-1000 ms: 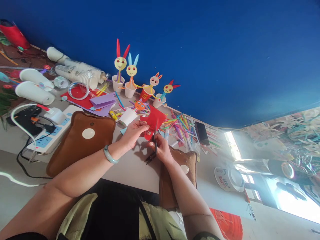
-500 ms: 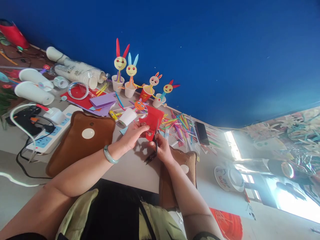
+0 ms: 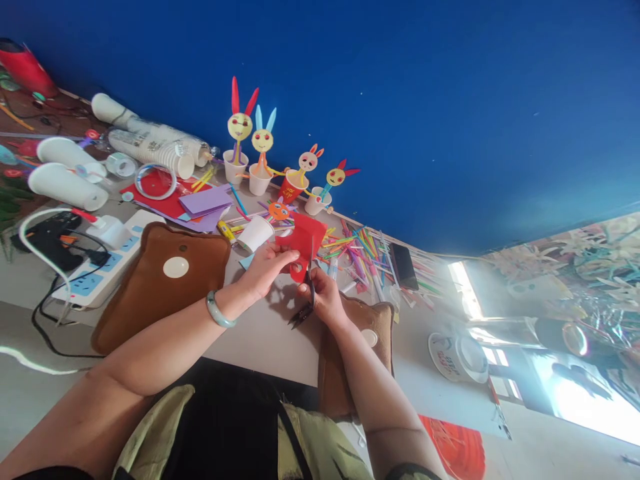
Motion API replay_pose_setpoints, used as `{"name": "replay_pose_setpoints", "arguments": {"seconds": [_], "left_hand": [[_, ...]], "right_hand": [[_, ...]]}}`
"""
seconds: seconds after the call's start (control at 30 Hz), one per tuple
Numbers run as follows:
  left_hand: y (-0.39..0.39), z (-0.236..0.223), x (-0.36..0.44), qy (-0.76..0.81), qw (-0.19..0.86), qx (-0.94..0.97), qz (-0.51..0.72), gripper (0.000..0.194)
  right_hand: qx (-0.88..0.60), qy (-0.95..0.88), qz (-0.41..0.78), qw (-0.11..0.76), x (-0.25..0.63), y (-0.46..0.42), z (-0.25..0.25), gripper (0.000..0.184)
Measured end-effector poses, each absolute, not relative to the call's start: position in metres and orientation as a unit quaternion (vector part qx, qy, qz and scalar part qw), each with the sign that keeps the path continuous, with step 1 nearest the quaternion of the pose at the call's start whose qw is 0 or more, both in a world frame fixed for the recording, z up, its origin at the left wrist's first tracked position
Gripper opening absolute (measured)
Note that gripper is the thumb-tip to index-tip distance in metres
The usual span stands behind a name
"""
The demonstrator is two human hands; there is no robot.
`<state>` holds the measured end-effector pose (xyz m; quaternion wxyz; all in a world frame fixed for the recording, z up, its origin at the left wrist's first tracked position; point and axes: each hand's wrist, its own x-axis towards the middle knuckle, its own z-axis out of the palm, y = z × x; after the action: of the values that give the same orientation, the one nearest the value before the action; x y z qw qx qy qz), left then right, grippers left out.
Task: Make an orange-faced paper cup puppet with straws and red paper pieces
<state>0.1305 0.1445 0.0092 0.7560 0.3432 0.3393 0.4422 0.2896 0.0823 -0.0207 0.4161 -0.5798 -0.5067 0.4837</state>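
1. Red paper (image 3: 316, 232): above the table (image 3: 265, 327), between the two hands. Lower left part is in the left hand's pinch; most of the sheet extends up and right, past the fingertips. Lower edge has a curved, cut-looking outline.
2. Left hand (image 3: 267, 267): pinch closed on the red paper, thumb on the near face. Other fingers curled behind, partly hidden.
3. Right hand (image 3: 325, 295): fingers closed around the handles of the scissors (image 3: 311, 288), just right of the left hand. Blades point up, against the red paper. Can't tell how wide the blades are open.
4. Dark pointed item (image 3: 301, 316) just below the right hand; can't tell what it is.
5. Just beyond the left hand: white cup (image 3: 256, 233) tipped on its side, orange paper face (image 3: 279, 211) by its far end. Yellow tool (image 3: 227, 231) left of the cup.
6. Right of the red paper: loose pile of coloured sticks (image 3: 357, 257), then phone (image 3: 404, 267).
7. Behind: four cups with rabbit faces (image 3: 263, 140) in a row along the blue wall (image 3: 400, 120).
8. Brown pad (image 3: 165, 293) left of the left hand; second brown pad (image 3: 336, 373) partly under the right forearm. Power strip (image 3: 103, 273) far left, bowl (image 3: 457, 358) well off to the right.
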Motion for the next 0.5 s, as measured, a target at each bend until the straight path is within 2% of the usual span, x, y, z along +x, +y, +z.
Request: {"name": "replay_pose_setpoints", "arguments": {"seconds": [0.5], "left_hand": [[0.1481, 0.0044, 0.126, 0.366, 0.706, 0.401, 0.454, 0.024]], "right_hand": [[-0.576, -0.485, 0.513, 0.412, 0.2894, 0.0808, -0.0206, 0.055]]}}
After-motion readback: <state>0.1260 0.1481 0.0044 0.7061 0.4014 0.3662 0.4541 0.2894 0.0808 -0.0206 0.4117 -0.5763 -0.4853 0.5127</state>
